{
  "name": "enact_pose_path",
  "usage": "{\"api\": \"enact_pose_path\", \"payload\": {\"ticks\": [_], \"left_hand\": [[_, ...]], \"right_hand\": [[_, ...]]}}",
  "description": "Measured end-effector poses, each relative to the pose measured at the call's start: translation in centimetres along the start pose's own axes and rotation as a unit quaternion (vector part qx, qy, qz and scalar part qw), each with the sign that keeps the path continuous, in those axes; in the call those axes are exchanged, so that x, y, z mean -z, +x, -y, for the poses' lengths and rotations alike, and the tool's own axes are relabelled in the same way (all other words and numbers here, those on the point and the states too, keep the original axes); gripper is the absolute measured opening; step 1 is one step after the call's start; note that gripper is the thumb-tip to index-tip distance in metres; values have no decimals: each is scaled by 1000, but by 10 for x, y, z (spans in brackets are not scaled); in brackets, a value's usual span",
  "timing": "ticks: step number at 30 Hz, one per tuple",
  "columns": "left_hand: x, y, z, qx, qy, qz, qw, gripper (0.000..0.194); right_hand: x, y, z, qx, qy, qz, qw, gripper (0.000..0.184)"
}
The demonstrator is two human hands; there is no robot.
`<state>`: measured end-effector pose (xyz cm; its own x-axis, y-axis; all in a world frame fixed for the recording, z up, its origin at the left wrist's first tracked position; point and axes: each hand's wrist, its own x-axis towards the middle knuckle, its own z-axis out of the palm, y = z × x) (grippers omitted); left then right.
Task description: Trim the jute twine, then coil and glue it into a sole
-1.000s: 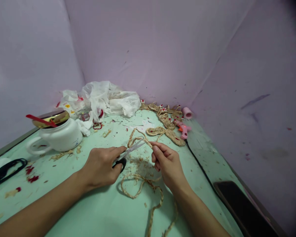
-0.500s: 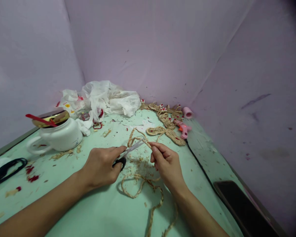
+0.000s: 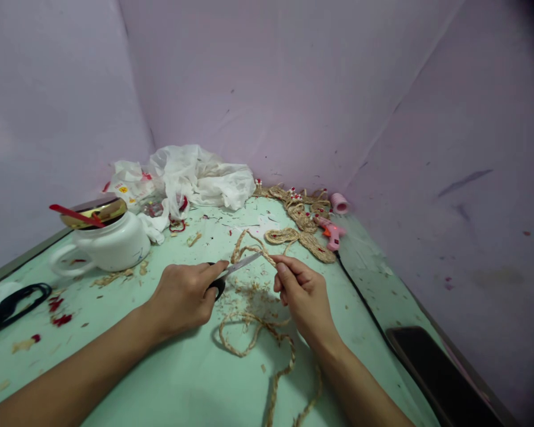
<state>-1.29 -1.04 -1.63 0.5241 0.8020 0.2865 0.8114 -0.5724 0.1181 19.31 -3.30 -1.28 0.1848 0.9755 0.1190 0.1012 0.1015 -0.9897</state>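
Black-handled scissors (image 3: 241, 264) are gripped in my left hand (image 3: 187, 295), with the blades pointing right toward a braided straw rope (image 3: 258, 247). My right hand (image 3: 303, 295) pinches that rope between thumb and fingertips, close to the blade tips. The blades look nearly closed and meet the rope just left of my right fingers; whether they touch it I cannot tell. Below the hands, more of the braided rope (image 3: 234, 350) lies in loose curves and runs off the near edge of view. Straw bits (image 3: 254, 290) are scattered beneath the scissors.
Left stands a white mug (image 3: 115, 244) with a gold lid and red stick. White plastic bags (image 3: 200, 178) lie at the back. Coiled rope pieces (image 3: 300, 219), a pink glue gun (image 3: 332, 233) with its black cord, and a dark phone-like slab (image 3: 431, 367) are on the right.
The scissor blades have closed somewhat beside the rope. Both hands otherwise stay nearly in place, and the view has shifted slightly.
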Motion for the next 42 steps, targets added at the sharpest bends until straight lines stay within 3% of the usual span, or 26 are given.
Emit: {"api": "enact_pose_path", "payload": {"ticks": [4,8,13,17,23,26,29,34,38,42], "left_hand": [[3,0,0,2,-14,13,1000,43],[7,2,-2,29,-104,11,994,39],[6,4,1,99,-187,-37,977,34],[3,3,-2,85,-176,-25,980,33],[2,2,-7,54,-161,-7,985,34],[1,2,-7,43,-147,-6,988,32],[1,2,-7,43,-145,-7,989,32],[4,2,-7,37,-149,-16,988,32],[5,0,-8,1,-126,-29,992,35],[2,-1,-7,-24,-30,-4,999,43]], "right_hand": [[-1,0,-1,-3,6,-1,1000,23],[-2,1,0,-14,30,-2,999,22],[-4,2,3,-71,121,-1,990,15],[-2,5,9,-205,221,41,953,13],[6,9,11,-339,330,167,865,19],[8,7,10,-353,327,236,844,20],[8,4,10,-333,341,253,842,15],[6,5,9,-337,346,218,848,14],[3,7,9,-301,338,108,885,16],[-1,6,9,-249,305,15,919,17]]}}
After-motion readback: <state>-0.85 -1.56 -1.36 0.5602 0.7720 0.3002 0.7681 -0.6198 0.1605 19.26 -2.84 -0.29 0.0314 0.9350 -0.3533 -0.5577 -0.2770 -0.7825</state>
